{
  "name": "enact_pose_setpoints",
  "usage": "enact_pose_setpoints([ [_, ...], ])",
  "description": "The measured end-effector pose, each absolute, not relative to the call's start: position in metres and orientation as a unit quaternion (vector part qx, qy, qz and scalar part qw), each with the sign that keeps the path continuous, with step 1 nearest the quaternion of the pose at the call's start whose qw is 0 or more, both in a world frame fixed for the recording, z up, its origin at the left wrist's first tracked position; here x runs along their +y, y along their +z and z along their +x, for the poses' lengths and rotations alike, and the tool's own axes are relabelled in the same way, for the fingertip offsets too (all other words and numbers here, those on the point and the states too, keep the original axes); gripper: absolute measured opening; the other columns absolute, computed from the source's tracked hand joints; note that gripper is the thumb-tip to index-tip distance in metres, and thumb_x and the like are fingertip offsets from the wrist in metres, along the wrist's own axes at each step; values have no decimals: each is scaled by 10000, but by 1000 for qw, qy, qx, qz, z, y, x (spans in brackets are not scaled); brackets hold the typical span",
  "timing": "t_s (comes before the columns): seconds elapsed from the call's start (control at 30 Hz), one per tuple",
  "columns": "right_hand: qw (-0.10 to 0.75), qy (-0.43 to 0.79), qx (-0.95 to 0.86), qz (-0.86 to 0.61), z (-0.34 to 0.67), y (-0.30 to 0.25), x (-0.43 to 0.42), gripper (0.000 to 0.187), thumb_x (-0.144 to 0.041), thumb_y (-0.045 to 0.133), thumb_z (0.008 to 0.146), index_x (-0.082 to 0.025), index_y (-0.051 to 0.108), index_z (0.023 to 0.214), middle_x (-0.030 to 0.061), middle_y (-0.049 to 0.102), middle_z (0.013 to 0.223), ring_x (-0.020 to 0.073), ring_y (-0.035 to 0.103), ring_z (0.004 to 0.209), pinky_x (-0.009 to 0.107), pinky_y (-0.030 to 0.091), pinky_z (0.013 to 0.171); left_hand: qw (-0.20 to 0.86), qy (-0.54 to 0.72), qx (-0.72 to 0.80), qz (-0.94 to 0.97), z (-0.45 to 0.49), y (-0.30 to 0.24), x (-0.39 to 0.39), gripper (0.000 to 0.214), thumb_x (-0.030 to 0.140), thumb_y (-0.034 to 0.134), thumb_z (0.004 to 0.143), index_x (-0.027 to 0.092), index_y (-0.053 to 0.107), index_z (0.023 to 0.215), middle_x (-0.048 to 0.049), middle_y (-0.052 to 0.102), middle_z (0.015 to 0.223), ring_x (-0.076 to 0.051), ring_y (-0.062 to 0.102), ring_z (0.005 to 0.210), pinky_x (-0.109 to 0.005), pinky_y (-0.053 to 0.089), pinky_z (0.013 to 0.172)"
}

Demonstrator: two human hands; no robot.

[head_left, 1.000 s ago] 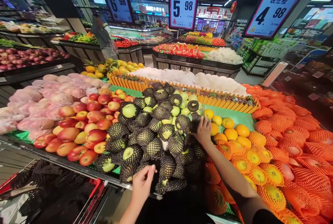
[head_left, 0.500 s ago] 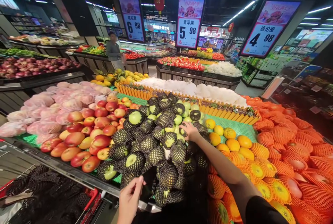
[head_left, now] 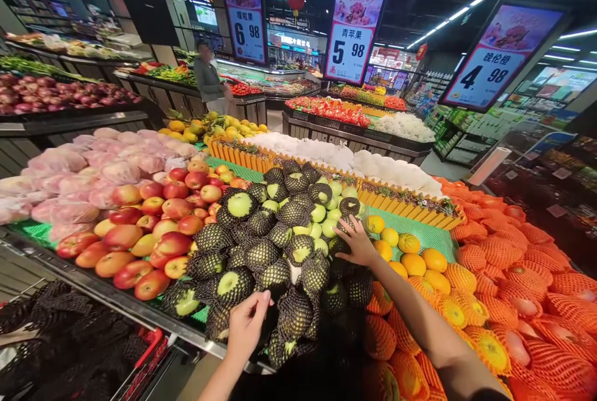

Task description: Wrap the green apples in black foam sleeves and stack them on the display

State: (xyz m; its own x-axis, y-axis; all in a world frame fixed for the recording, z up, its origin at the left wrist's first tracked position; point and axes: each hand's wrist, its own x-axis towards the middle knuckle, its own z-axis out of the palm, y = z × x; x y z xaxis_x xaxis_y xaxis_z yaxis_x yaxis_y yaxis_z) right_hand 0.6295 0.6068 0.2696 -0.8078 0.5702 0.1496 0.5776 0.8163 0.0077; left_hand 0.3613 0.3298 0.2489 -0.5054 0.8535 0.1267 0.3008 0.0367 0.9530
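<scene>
My right hand [head_left: 360, 243] is over the right side of the pile, fingers spread, by an apple in black foam netting that it partly hides. I cannot tell whether it touches that apple. My left hand [head_left: 247, 325] is low at the pile's front, thumb and fingers drawn together; anything inside them is hidden. Between the hands lie green apples in black netting [head_left: 261, 254], several with a bare green top showing. Bare green apples [head_left: 329, 227] sit behind, close to my right fingertips. An empty-looking black net ring [head_left: 349, 206] rests just beyond them.
Red apples [head_left: 175, 242] and pink-wrapped fruit [head_left: 60, 165] lie left; oranges [head_left: 413, 264] and orange-netted fruit [head_left: 527, 289] lie right. An orange fence [head_left: 410, 205] crosses behind. A cart with black netting [head_left: 69, 345] stands at lower left. A person [head_left: 209, 81] stands farther back.
My right hand has shifted slightly right and down, its fingers spreading wider. My left hand has moved up and right, closer to the netted apples. The view has shifted a little.
</scene>
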Motion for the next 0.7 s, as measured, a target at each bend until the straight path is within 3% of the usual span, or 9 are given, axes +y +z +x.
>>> enact_pose_setpoints([
  [0.13, 59, -33, -931, -359, 610, 271, 608, 883, -605, 718, 782, -238, 424, 1529, 150, 352, 1633, 509, 151, 1502, 718, 180, 1158, 219, 539, 653, 486, 363, 260, 334, 452, 492, 532, 931, 172, 675, 646, 39, 464, 489, -118, 434, 468, -233, 341, 500],
  [0.27, 79, -44, -920, -380, 601, 283, 606, 763, -397, 761, 804, -199, 486, 1488, 168, 440, 1581, 492, 261, 1479, 719, 206, 1157, 165, 522, 685, 481, 336, 263, 320, 440, 481, 535, 924, 172, 685, 648, 7, 587, 549, -136, 516, 515, -232, 397, 541],
  [0.4, 124, -50, -921, -366, 602, 291, 564, 587, -310, 663, 897, -172, 518, 1448, 160, 516, 1527, 418, 408, 1434, 649, 355, 1141, 85, 527, 758, 375, 278, 249, 290, 448, 541, 546, 882, 176, 679, 658, -10, 650, 593, -165, 585, 565, -226, 444, 573],
  [0.5, 255, -1, -905, -340, 611, 287, 515, 454, -341, 577, 964, -195, 552, 1394, 130, 622, 1419, 318, 532, 1360, 539, 479, 1101, 38, 469, 846, 250, 221, 225, 258, 405, 546, 528, 852, 198, 708, 747, -24, 668, 583, -210, 631, 576, -238, 444, 546],
  [0.6, 320, 12, -890, -326, 618, 284, 477, 377, -382, 601, 953, -241, 623, 1302, 99, 702, 1298, 298, 669, 1193, 478, 597, 964, 65, 365, 920, 131, 165, 191, 224, 377, 537, 492, 841, 226, 704, 864, -56, 672, 577, -279, 633, 543, -292, 418, 486],
  [0.7, 356, -9, -876, -325, 613, 291, 458, 326, -407, 621, 937, -241, 667, 1214, 91, 755, 1176, 296, 733, 1054, 438, 642, 855, 107, 307, 942, 86, 125, 160, 198, 328, 486, 459, 863, 214, 643, 880, -75, 662, 617, -332, 668, 604, -355, 462, 527],
])
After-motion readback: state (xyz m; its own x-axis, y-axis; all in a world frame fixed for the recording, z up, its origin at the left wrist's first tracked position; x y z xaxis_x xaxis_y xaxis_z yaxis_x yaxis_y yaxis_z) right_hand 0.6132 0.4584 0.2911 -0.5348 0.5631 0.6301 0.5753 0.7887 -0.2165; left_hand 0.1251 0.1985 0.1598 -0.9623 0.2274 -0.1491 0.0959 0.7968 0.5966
